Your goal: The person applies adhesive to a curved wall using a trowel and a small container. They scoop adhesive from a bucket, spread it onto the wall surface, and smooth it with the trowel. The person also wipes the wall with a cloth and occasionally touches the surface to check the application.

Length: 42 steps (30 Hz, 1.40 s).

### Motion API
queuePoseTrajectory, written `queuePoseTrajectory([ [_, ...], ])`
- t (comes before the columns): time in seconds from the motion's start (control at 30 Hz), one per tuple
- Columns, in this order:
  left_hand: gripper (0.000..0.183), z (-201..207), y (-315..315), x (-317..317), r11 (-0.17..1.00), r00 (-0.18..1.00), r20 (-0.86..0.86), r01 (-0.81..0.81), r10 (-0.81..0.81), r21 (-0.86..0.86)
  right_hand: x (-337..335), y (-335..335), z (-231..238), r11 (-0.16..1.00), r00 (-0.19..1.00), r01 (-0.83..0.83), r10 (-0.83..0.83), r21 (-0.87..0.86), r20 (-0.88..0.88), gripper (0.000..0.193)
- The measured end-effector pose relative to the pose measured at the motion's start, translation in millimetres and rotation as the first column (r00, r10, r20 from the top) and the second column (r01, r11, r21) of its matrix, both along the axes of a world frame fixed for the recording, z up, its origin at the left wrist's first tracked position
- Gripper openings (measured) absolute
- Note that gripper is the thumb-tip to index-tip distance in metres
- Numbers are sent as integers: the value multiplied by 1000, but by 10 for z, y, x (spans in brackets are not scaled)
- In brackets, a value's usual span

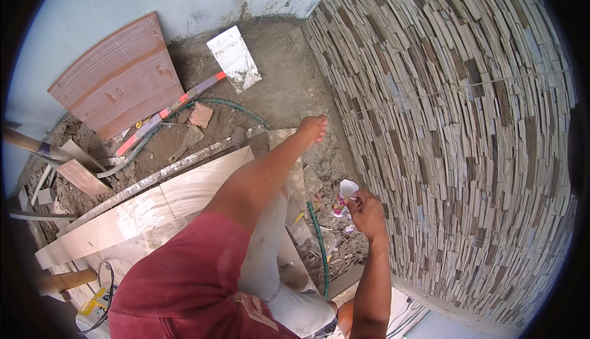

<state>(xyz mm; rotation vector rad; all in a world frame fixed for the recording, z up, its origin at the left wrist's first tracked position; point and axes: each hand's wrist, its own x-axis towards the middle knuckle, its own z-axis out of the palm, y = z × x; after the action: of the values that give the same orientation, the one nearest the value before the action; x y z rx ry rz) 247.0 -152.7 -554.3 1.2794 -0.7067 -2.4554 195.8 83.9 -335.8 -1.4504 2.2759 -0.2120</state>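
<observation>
My left arm reaches out from a dark red sleeve, and my left hand (312, 130) is over the grey mortar floor (279, 50) near the foot of the stone-patterned wall (455, 136). Its fingers are curled in; whatever they may hold is hidden. Lower down, beside that wall, my right hand (367, 213) grips a small white cup (338, 206) with pink and purple print by its rim. The cup's mouth faces up, and its inside looks white. Rubble and dirt (344, 250) lie under the cup.
A large brown tile (120, 75) leans on the pale blue wall. Nearby are a red-and-grey level (169, 113), a mortar-stained white tile (235, 58) and a green hose (236, 104). Long cream tiles (193, 188) stretch along my left. A white bucket (92, 317) stands lower left.
</observation>
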Motion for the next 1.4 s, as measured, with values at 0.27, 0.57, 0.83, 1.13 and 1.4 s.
queuePoseTrajectory([
  [0.27,52,155,-2107,-485,932,977,40,-186,208,-311,-748,-2266,138,959,985,161,-173,-234,-28,22],
  [0.57,37,-257,-3175,-644,857,903,104,-353,417,-375,-221,-532,-848,983,981,170,-161,-72,109,23],
  [0.83,18,-1116,-4020,-503,862,885,33,-444,465,-243,252,845,-1122,883,873,425,-458,199,169,19],
  [1.13,14,-597,-3804,-507,797,809,-30,-571,587,198,423,920,-1296,881,857,447,-472,155,208,16],
  [1.4,10,-735,-3519,-618,663,577,-336,-579,744,475,484,996,-1241,849,829,493,-524,190,194,18],
])
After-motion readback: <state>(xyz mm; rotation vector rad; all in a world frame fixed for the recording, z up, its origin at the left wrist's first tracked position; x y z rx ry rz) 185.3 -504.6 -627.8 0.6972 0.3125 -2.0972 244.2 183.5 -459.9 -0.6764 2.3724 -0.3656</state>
